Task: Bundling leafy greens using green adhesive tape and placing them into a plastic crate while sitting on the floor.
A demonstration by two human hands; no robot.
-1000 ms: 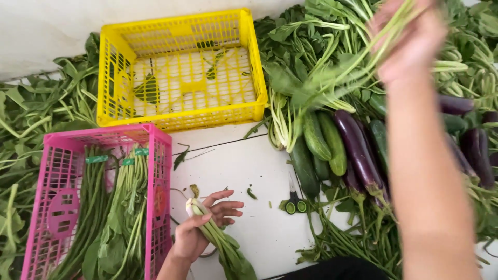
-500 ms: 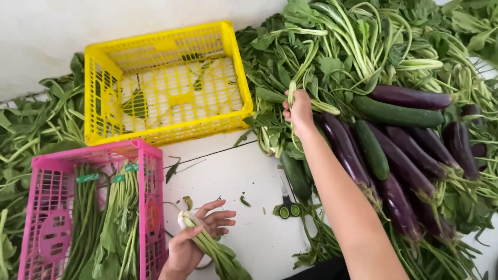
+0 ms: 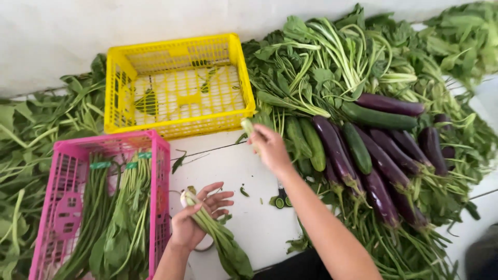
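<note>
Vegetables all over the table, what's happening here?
A person is handling leafy greens. The left hand holds a small bunch of greens over the white table; the right hand grips a stalk at the big pile of greens. The pink crate holds tied bundles; the yellow crate has only scraps.

Two crates: one yellow crate (image 3: 179, 85), one pink crate (image 3: 98, 202). Two tied bundles of greens lie in the pink crate (image 3: 111, 218). Two hands: left hand (image 3: 199, 220), right hand (image 3: 270, 148). Eggplants (image 3: 337, 150): about eight visible. Cucumbers (image 3: 311, 142): four visible. Loose greens (image 3: 332, 62): uncountable.
</note>
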